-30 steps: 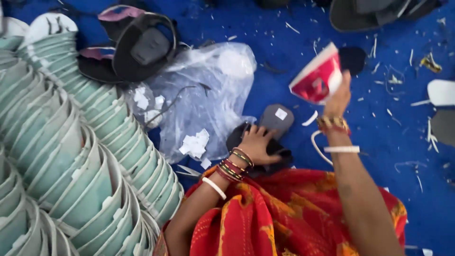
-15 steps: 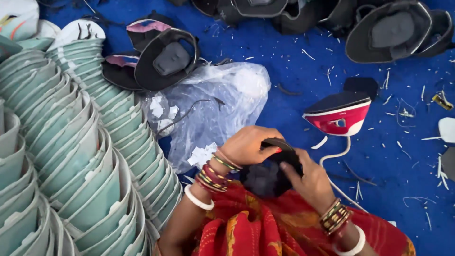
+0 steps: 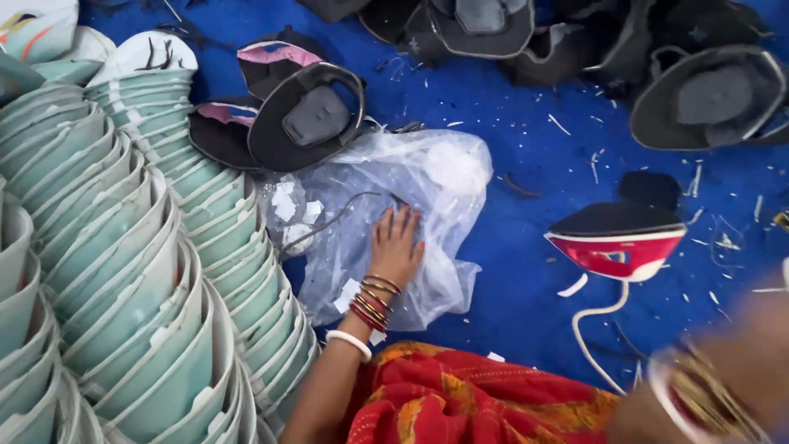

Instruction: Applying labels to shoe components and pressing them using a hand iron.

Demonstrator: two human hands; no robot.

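The left hand (image 3: 396,247) lies flat, fingers spread, on a clear plastic bag (image 3: 411,214) on the blue floor sheet (image 3: 509,279), beside the stacked pale-green shells (image 3: 131,263). The bag looks light, limp and slippery, best pinched at a gathered fold. The right hand's (image 3: 723,386) grip is blurred; I cannot tell.

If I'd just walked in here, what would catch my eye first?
Probably the long rows of nested pale green shells filling the left side. Next, the left hand pressed flat on a clear plastic bag in the middle of the blue floor, with a red-and-white piece lying to its right.
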